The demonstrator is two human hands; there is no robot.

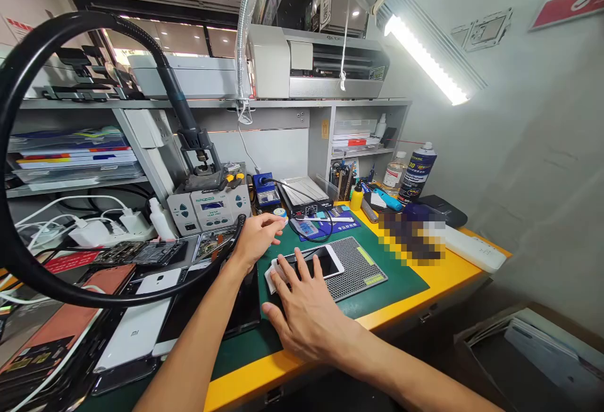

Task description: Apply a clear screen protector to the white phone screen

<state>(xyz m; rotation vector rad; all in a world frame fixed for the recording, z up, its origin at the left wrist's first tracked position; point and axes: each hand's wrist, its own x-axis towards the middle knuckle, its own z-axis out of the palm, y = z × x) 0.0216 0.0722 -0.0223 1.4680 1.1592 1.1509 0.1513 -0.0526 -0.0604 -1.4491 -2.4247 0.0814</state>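
Observation:
My right hand (309, 314) lies palm down with its fingers spread. Its fingertips rest on a white-framed phone with a black screen (325, 261). The phone lies across a grey perforated pad (361, 273) on a green mat (401, 278). Under my right fingers, at the phone's near left end, is a whitish patch that I cannot identify. My left hand (259, 236) hovers beyond the phone's left end, thumb and fingers pinched together. Whatever sits in that pinch is too small to make out. Just behind those fingertips stands a small round blue-and-white container (280, 212).
A black flexible hose (70, 299) loops across the left side. Several phones, including a white one (136, 324), lie left of my left arm. Behind are a grey soldering station (212, 206), a yellow bottle (357, 197) and a spray can (418, 173). A bright lamp (425, 53) hangs above.

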